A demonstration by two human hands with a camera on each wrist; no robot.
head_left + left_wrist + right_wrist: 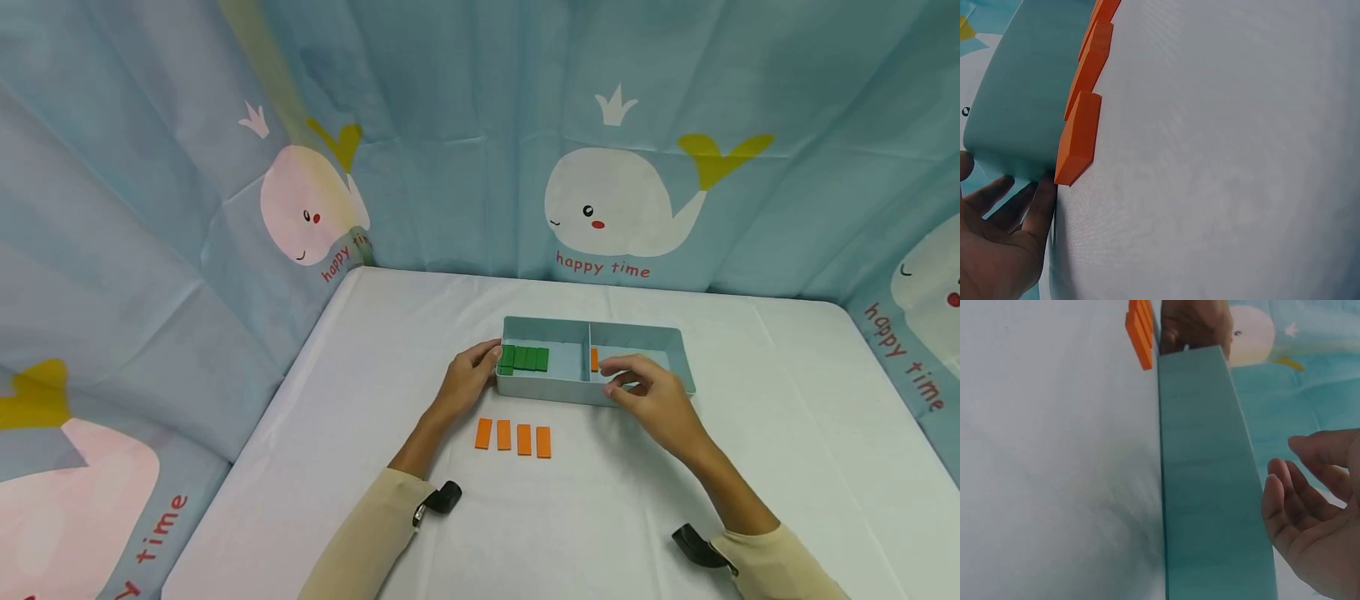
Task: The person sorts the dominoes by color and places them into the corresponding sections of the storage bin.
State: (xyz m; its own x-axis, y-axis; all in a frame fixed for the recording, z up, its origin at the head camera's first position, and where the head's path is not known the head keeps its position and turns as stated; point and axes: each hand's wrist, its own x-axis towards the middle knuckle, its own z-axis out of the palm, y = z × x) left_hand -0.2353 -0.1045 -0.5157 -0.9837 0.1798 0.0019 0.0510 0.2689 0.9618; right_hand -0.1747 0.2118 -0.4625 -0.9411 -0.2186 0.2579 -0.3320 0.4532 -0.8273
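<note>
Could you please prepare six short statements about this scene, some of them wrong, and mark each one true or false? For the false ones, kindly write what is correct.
1. Four orange pieces lie on the white table in front of the box. True.
2. The box has three compartments. False: one divider makes two.
3. An orange piece is in the right compartment, near the divider. True.
4. The green pieces are to the right of the divider. False: they are in the left compartment.
5. The left hand touches the box's left end. True.
6. The right hand grips a green piece. False: its thumb and fingers are apart, with nothing between them.
</note>
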